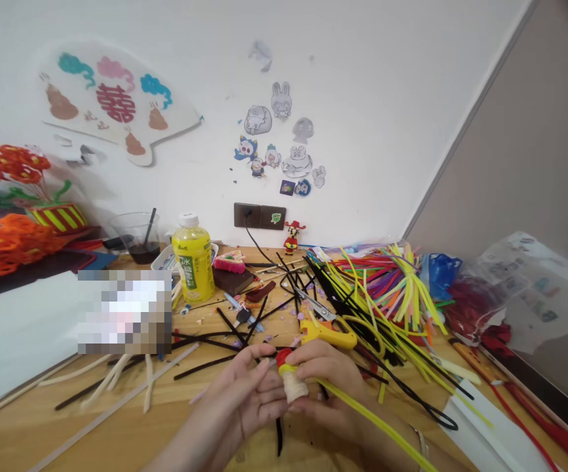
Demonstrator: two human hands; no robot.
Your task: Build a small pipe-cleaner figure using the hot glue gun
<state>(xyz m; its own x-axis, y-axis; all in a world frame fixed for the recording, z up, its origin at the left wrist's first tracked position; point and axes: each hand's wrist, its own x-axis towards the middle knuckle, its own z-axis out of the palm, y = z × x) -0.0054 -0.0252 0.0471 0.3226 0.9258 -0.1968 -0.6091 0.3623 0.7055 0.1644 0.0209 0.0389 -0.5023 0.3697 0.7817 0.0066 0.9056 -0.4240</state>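
Note:
A small piece of coiled pipe cleaner (294, 386), cream below with a yellow band and a red top, is pinched between the thumb and fingers of my right hand (333, 387). One long yellow pipe cleaner (379, 426) trails from it, under my right hand toward the lower right. Beside it, my left hand (239, 403) lies palm up with fingers stretched out and apart, its fingertips close behind the piece. Whether those fingertips touch it, I cannot tell. Just beyond my hands lies a yellow glue gun (330, 335), with scissors (316, 305) behind it.
Black pipe cleaners (229, 324) are strewn over the wooden table. A colourful pipe cleaner bundle (404, 282) lies at the right. A yellow drink bottle (192, 259) and a plastic cup (141, 239) stand at the back left. Orange pipe-cleaner flowers (11, 246) are at far left.

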